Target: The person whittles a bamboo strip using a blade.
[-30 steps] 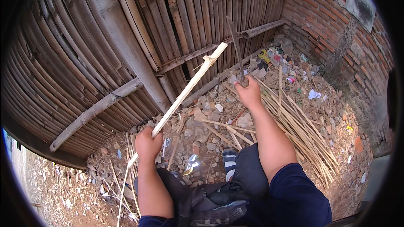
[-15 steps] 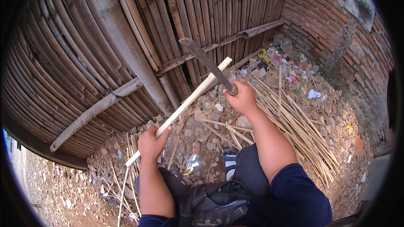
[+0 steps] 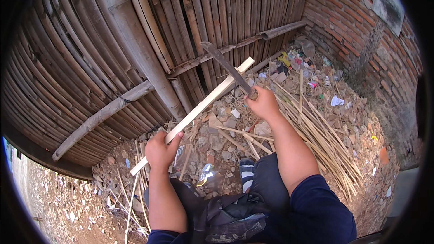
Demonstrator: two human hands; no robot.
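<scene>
A pale split bamboo strip (image 3: 203, 105) runs slantwise in front of me, its far end up and to the right. My left hand (image 3: 159, 151) is closed around its lower part, and the near end sticks out below the fist. In my right hand (image 3: 265, 104) is the handle of a machete (image 3: 221, 59), a dark blade with a hooked tip pointing up and left. The blade lies across the strip near its far end and seems to touch it.
To my right lies a pile of thin bamboo strips (image 3: 323, 140), with a few more strips (image 3: 131, 208) by my left forearm. A bamboo wall (image 3: 77, 63) stands ahead and left, a brick wall (image 3: 348, 18) at the right. Rubble and litter (image 3: 312, 79) cover the ground.
The strip's far end has shifted slightly up and right, and its face looks wider. My right hand and the machete have moved a little to the right; both grips hold.
</scene>
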